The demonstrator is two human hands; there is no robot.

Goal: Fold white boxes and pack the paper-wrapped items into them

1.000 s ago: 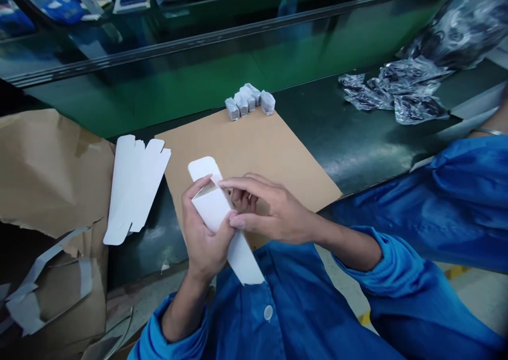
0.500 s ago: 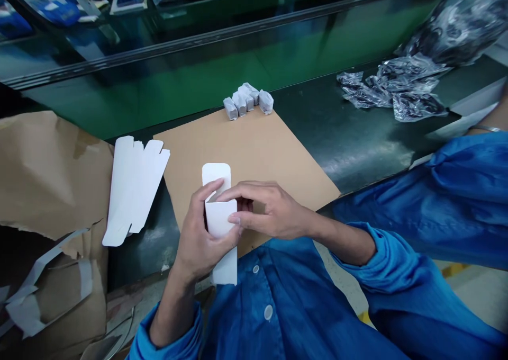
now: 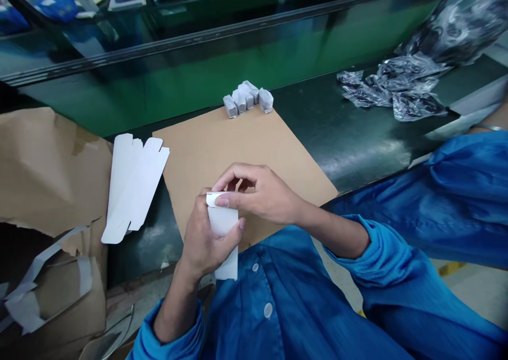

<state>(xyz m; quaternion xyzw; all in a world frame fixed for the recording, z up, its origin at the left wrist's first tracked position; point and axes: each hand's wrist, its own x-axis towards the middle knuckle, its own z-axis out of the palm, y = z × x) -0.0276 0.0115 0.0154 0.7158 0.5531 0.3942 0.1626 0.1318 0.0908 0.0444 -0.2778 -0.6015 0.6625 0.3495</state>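
Note:
A narrow white cardboard box stands upright in my left hand, whose fingers and thumb wrap round its sides. My right hand is at the box's top end, with thumb and fingers pinching the end flap, which is folded over the opening. Whatever the box holds is hidden. Below both hands lies a flat brown cardboard sheet. At its far edge stand several small pale wrapped blocks. Left of the sheet lie flattened white box blanks, fanned out.
An open brown carton with torn edges and tape is at the left. Clear plastic bags lie on the dark green bench at the right. A co-worker's blue sleeve is close by on the right.
The box's top flap stood up behind the opening; now it is folded forward over it. My right hand has moved up from the box's front onto that flap. My left hand keeps its hold.

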